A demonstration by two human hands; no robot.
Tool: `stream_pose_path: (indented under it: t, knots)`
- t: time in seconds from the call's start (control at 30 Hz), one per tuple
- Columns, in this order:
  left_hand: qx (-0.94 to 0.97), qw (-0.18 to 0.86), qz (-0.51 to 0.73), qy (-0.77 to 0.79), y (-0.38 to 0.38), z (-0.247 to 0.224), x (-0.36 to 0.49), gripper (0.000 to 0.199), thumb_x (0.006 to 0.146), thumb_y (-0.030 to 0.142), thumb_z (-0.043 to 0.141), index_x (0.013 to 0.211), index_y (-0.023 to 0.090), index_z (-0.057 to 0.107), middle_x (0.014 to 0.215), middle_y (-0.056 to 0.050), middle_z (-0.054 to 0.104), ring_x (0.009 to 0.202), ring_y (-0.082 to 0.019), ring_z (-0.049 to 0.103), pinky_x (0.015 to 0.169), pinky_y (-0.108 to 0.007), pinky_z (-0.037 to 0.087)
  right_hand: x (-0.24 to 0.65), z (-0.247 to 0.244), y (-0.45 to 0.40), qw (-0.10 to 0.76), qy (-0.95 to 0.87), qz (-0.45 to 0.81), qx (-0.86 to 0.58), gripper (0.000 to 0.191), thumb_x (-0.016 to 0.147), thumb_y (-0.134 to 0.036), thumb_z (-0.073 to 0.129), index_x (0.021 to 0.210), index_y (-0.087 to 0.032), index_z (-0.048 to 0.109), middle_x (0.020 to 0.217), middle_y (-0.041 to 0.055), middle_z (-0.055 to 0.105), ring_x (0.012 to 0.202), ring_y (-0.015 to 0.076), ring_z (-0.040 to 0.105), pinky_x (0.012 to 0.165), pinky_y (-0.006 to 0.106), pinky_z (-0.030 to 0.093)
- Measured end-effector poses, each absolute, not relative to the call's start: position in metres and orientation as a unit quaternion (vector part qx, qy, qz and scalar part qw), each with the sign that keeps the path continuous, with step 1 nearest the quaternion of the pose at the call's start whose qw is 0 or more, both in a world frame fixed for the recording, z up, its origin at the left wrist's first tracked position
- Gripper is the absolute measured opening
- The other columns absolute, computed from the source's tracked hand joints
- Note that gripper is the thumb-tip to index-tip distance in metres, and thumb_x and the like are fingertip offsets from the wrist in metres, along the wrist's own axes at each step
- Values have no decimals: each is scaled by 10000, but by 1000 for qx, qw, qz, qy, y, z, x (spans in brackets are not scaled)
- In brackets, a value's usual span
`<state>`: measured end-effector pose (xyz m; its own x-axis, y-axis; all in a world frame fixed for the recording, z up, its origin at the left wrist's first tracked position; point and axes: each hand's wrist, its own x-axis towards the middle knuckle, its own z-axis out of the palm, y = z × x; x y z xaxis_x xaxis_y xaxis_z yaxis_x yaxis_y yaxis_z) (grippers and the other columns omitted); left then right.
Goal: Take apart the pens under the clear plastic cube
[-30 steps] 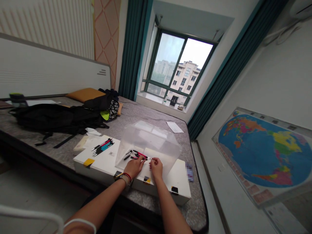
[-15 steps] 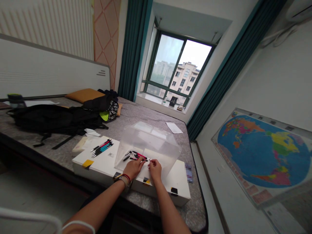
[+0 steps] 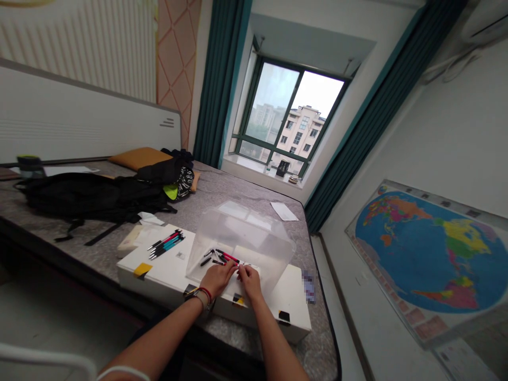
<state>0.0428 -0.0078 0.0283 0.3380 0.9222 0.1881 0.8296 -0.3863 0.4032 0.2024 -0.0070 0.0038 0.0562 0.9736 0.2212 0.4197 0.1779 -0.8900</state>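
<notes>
Bearings are taken from the hands, twelve o'clock lying directly ahead of the wearer. Left hand (image 3: 217, 278), red cord (image 3: 206, 292) at the wrist: fingertips of the grip drawn together on a small pen part (image 3: 237, 266), too small to identify further. Right hand (image 3: 250, 281): fingers curled, tips just beside those of the left; whether its grip has anything clamped cannot be told. Both hands work at the mouth of a translucent plastic bin (image 3: 246, 225), which is tipped on its side, opening toward the wearer, with its body at twelve to one o'clock. Inside it, near the left fingertips at eleven o'clock, lie loose pen components (image 3: 227, 256) in red, black and white. The bin rests on a white box (image 3: 292, 288); on the same box, at ten o'clock and outside the bin, assembled pens (image 3: 169, 246) in black, red and teal lie side by side. The box stands on a bed (image 3: 234, 182) with a grey cover. Further off on the bed: a black backpack (image 3: 87, 196) at ten o'clock; a white sheet (image 3: 284, 211) at one. Wall at three o'clock: a world map (image 3: 424, 254).
</notes>
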Motion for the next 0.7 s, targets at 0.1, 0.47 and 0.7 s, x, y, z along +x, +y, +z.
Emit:
stream_pose_path:
  t: [0.1,0.47,0.7]
  knots:
    - [805,121,211,540,-8,27,43,454,982,467,157,1159,244,511,863,-62,700,827,-203,666,692,-264,423,205,5,-6,481,-597,313,-561,427,841,-521,505,586,-190,593,545,3,578,549,145,521,583,246,390]
    - [793,117,223,554,-6,23,45,487,977,495,119,1178,248,488,828,-54,702,778,-206,665,634,-256,403,209,6,-5,545,-494,409,-540,412,788,-530,563,580,-174,549,493,-24,501,450,104,399,466,231,305]
    - [800,111,207,552,-8,27,43,530,970,510,87,1171,260,509,835,-55,701,776,-207,668,624,-260,396,212,1,-4,522,-528,376,-554,474,812,-563,535,535,-179,525,468,-33,465,459,102,387,483,231,306]
